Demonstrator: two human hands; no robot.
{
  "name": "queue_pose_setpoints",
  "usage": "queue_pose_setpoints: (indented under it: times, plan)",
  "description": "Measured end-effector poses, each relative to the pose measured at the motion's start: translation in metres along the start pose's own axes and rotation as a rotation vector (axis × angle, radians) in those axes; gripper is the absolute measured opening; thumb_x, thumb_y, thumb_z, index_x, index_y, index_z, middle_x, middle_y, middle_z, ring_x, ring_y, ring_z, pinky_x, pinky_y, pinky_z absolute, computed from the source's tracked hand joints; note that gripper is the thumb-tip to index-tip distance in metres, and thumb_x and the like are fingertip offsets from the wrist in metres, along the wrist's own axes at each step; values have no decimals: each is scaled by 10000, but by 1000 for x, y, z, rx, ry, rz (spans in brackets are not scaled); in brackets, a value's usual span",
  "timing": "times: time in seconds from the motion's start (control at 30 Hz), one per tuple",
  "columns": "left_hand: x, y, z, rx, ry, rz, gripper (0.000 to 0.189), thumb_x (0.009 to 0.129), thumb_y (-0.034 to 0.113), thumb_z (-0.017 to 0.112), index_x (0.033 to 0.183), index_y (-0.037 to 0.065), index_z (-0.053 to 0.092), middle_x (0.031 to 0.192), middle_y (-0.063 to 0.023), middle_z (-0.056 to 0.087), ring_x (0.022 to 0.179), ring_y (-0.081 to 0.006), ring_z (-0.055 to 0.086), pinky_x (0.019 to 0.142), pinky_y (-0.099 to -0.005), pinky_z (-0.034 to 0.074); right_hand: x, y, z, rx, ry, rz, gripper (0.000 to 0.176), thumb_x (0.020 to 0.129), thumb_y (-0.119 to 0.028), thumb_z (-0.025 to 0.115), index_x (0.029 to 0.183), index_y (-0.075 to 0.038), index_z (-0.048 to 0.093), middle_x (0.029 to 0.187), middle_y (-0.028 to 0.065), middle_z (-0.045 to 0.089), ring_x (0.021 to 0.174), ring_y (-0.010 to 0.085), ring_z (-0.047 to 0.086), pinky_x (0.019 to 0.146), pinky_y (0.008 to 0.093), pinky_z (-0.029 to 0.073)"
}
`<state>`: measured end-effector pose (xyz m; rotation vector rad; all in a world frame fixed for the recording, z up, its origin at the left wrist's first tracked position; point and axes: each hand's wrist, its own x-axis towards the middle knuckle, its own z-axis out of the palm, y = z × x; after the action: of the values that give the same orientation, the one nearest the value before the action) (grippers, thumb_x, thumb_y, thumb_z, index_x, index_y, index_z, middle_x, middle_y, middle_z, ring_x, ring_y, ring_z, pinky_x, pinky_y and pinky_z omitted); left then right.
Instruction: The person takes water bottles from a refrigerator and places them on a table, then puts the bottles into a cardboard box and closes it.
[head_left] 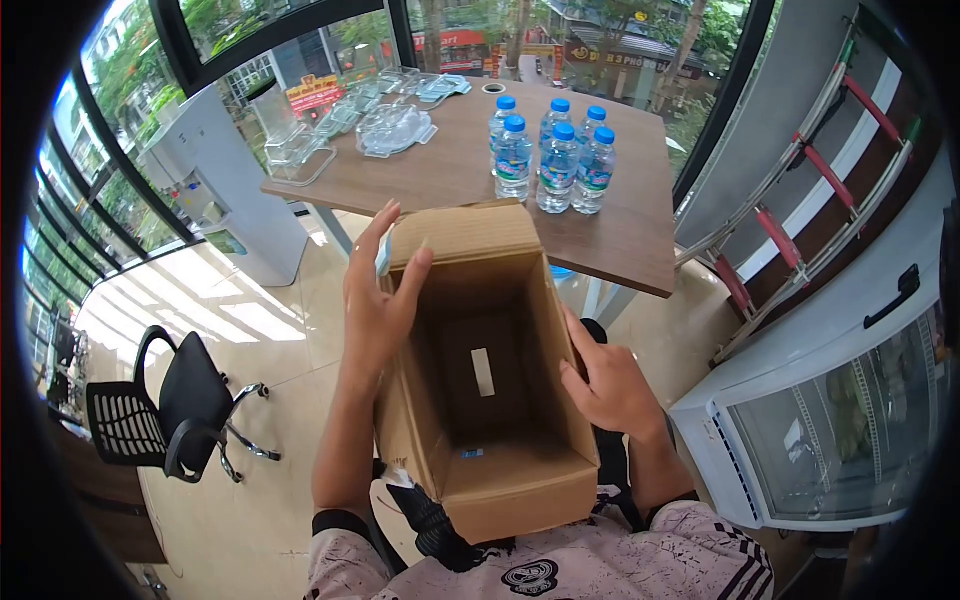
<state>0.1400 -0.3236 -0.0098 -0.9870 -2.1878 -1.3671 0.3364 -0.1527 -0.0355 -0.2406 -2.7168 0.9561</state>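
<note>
An open cardboard box (520, 500) sits close in front of my body, its mouth facing up toward me. Its inside is bare apart from a pale strip (483, 372) and a small blue label (472, 454). My left hand (375, 290) grips the far left side, thumb over the edge beside a folded-out flap (465, 230). On the right wall, my right hand (610, 385) holds the rim, some fingers hidden behind the cardboard. Beyond the box, several water bottles (558, 168) with blue caps stand upright on a brown table (455, 165).
Clear plastic containers (300, 155), a white plastic-wrapped bundle (392, 130) and a tape roll (494, 89) lie on the table. A water dispenser (225, 180) and black chair (190, 405) stand left. A ladder (800, 190) and glass-door fridge (830, 420) are right.
</note>
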Motion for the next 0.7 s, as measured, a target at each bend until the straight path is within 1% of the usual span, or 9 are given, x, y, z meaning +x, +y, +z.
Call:
queue_pose_setpoints:
  times: [0.07, 0.13, 0.2, 0.27, 0.3, 0.37, 0.5, 0.57, 0.7]
  plan:
    - [6, -15, 12, -21, -20, 31, 408, 888, 214, 591, 1220, -11, 516, 1174, -137, 584, 1109, -224, 542, 951, -326, 397, 0, 3, 0, 30, -4, -10, 631, 811, -120, 520, 1358, 74, 273, 616, 231, 559, 583, 387, 579, 581, 446, 448]
    - [6, -24, 21, -343, -270, -165, 317, 906, 209, 574, 1124, -20, 589, 1136, -117, 602, 1070, -167, 556, 913, -280, 416, 1, 7, -2, 59, -2, 25, 635, 810, -123, 524, 1363, 62, 273, 609, 230, 553, 569, 382, 572, 575, 437, 445]
    - [4, -30, 30, -400, -204, -111, 238, 901, 190, 586, 986, -22, 652, 1009, -81, 645, 956, -108, 584, 843, -233, 435, 3, 10, -2, 91, 3, 60, 640, 809, -127, 528, 1369, 49, 274, 603, 230, 547, 555, 377, 566, 570, 428, 442]
    - [1, -37, 29, -601, -219, -434, 194, 882, 170, 612, 915, -11, 672, 889, -57, 660, 835, -83, 594, 787, -217, 438, 6, 13, -2, 127, 10, 69, 622, 830, -185, 556, 1364, 27, 317, 547, 200, 495, 480, 324, 523, 527, 382, 420]
    - [0, -44, 33, -692, -175, -406, 164, 862, 158, 635, 901, 3, 671, 805, -35, 661, 747, -59, 581, 732, -196, 430, 8, 15, -4, 119, 9, 76, 622, 830, -185, 556, 1364, 27, 317, 547, 200, 495, 480, 324, 523, 527, 382, 420]
    - [0, -51, 34, -732, -132, -431, 155, 852, 146, 647, 887, -3, 672, 776, -18, 644, 715, -51, 559, 690, -192, 423, 16, 20, -11, 211, -49, 102, 571, 853, -261, 579, 1319, 19, 403, 494, 110, 457, 448, 192, 476, 487, 315, 380]
    - [-3, -56, 34, -767, -102, -490, 144, 824, 133, 681, 854, -8, 669, 740, -1, 624, 684, -40, 544, 651, -182, 419, 73, 95, -9, 609, 404, 212, 362, 807, -211, 676, 1085, -12, 557, 610, -8, 537, 557, 60, 482, 514, 236, 395]
    - [-2, -52, 38, -782, -104, -492, 148, 814, 134, 691, 848, -8, 667, 738, -1, 623, 680, -41, 545, 645, -182, 420, 115, 142, -11, 362, 701, 122, 432, 715, -158, 748, 1071, -21, 543, 766, 43, 595, 654, 98, 553, 595, 253, 462]
    - [-4, -45, 45, -802, -126, -508, 173, 791, 152, 716, 830, -8, 662, 735, -10, 624, 667, -44, 547, 629, -184, 423, 184, 205, -7, 268, 803, 221, 640, 587, -140, 809, 1131, -11, 497, 948, 104, 611, 815, 187, 608, 729, 310, 498]
